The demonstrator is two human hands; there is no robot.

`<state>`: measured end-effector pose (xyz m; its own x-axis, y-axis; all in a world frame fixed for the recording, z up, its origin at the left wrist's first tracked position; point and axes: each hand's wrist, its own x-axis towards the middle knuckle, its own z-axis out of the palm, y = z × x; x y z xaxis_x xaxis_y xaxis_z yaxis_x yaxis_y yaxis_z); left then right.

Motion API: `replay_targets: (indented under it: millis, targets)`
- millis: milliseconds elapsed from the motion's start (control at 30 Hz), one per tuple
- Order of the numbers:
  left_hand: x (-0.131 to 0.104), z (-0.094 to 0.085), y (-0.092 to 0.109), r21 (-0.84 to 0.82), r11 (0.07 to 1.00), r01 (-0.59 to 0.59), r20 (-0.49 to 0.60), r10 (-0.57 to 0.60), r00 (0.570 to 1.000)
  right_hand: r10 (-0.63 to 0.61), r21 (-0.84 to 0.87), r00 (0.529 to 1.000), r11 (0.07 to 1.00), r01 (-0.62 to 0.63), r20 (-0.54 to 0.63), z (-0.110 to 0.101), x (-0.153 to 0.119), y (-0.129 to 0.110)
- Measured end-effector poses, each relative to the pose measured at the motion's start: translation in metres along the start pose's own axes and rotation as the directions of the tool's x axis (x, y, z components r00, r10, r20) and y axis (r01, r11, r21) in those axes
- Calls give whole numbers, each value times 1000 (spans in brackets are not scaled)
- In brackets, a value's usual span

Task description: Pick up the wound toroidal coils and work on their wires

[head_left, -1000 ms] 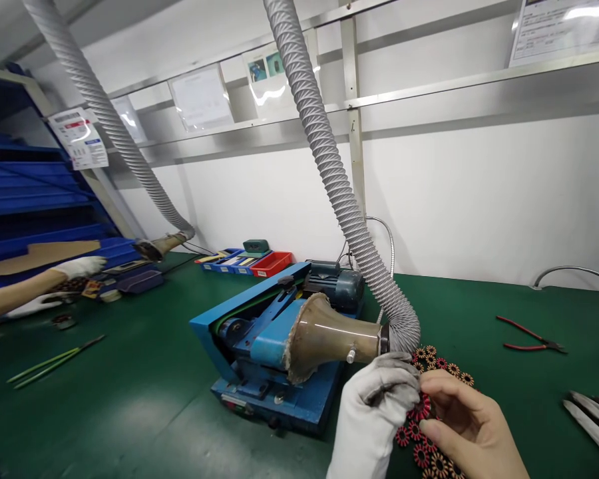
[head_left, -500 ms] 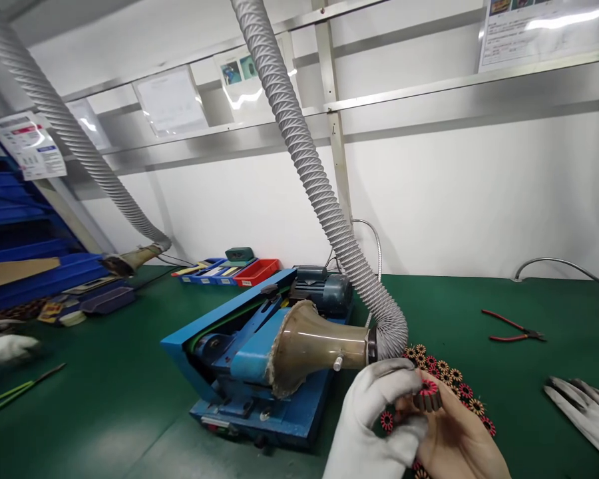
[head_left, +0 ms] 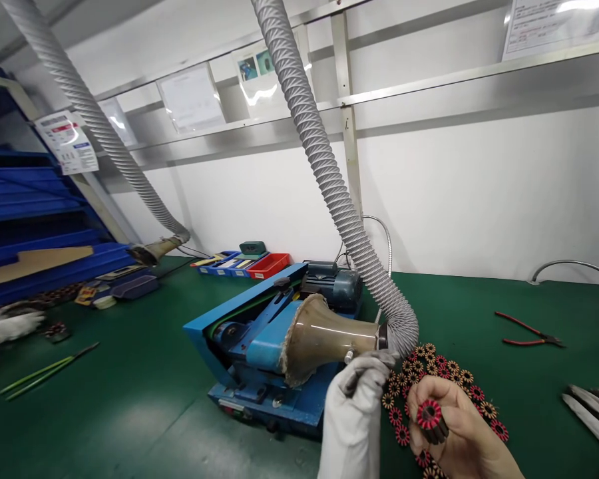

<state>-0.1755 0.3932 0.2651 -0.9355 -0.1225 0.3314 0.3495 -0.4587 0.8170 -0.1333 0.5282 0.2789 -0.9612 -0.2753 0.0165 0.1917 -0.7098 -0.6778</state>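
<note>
- Far left: a co-worker's gloved hand (head_left: pixel 10 324) is seen low at the frame edge, resting on the green bench mat (head_left: pixel 130 399); a second ago that hand was raised beside the blue racks (head_left: pixel 40 219), so it has dropped toward the bench; green rods (head_left: pixel 47 370) lie just in front of it.
- Left of centre: a blue belt machine (head_left: pixel 249 346) stands on the mat; a brown funnel hood (head_left: pixel 324 336) on a grey ribbed hose (head_left: pixel 324 173) is set against its end; red and blue trays (head_left: pixel 244 264) sit behind, by the wall.
- Centre: the left hand (head_left: pixel 354 406), in a white glove, is held upright with fingertips curled up against the neck of the hood; whether anything is pinched there cannot be told; half a second ago it was pressed to the right hand, and the two are now apart.
- Right of centre: the bare right hand (head_left: pixel 454 432) is closed loosely round a small wound rotor core (head_left: pixel 430 419), red end face upward, thumb and fingers wrapped on its sides; the core has been lifted clear of the batch, so the piece now sits in one hand only.
- Beneath and beside: a cluster of like cores (head_left: pixel 444 379) lies flat on the mat.
- Right: red-handled pliers (head_left: pixel 529 330) lie well apart; a loose grey glove (head_left: pixel 592 416) rests at the edge.
</note>
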Motion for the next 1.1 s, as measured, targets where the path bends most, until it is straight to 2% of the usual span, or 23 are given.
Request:
replay_targets:
  millis: [33, 67, 133, 167, 233, 333, 433, 567, 633, 667, 733, 800, 833, 867, 967, 1100]
  targets:
    - [-1, -1, 4, 18, 1000, 5, -22, -4, 1000, -14, -22, 1000, 1000, 13, -4, 1, 0, 0]
    - [-1, -1, 9, 54, 998, 22, 8, -23, 1000, -30, -39, 1000, 999, 30, -5, 1, 0, 0]
    - [-3, 1, 18, 160, 984, 81, 172, -108, 979, -72, -53, 997, 996, 71, -16, 3, 0, 1]
    - [-3, 3, 21, 211, 971, 111, 263, -166, 950, -96, -61, 995, 994, 94, -37, 3, 1, 2]
    - [-4, 8, 23, 234, 963, 136, 339, -212, 917, -150, -85, 983, 986, 141, -103, 4, 1, 4]
    - [-4, 15, 16, 139, 988, 71, 276, -107, 955, -208, -132, 964, 973, 188, -166, 6, 2, 8]
    - [-4, 16, 9, 71, 997, -16, 187, 3, 982, -183, -102, 971, 980, 168, -156, 9, 2, 9]
    - [-3, 8, 7, -8, 999, -37, -38, 37, 999, -130, -98, 985, 988, 119, -114, 10, 2, 5]
    - [-2, 2, 12, 9, 1000, -20, -93, 21, 995, -118, -94, 987, 990, 108, -107, 9, 1, 2]
    - [-2, 0, 16, 31, 999, 5, -68, -3, 998, -111, -89, 988, 991, 102, -104, 8, 1, 1]
    - [-3, 0, 23, 97, 992, 87, 85, -95, 992, -106, -74, 990, 992, 99, -94, 8, 0, 1]
    - [-4, 3, 28, 164, 974, 154, 253, -192, 948, -97, -55, 990, 994, 92, -105, 8, -1, 2]
    - [-5, 5, 28, 184, 969, 165, 300, -215, 930, -92, -46, 989, 995, 87, -114, 8, -1, 2]
    - [-6, 7, 28, 192, 968, 164, 313, -219, 924, -86, -42, 989, 996, 82, -123, 9, -1, 2]
    - [-8, 10, 22, 199, 975, 96, 283, -151, 947, -78, -46, 989, 996, 73, -129, 11, -1, 3]
    - [-5, 0, 22, 118, 987, -109, 190, 85, 978, -146, -152, 984, 980, 130, -99, 8, 1, 2]
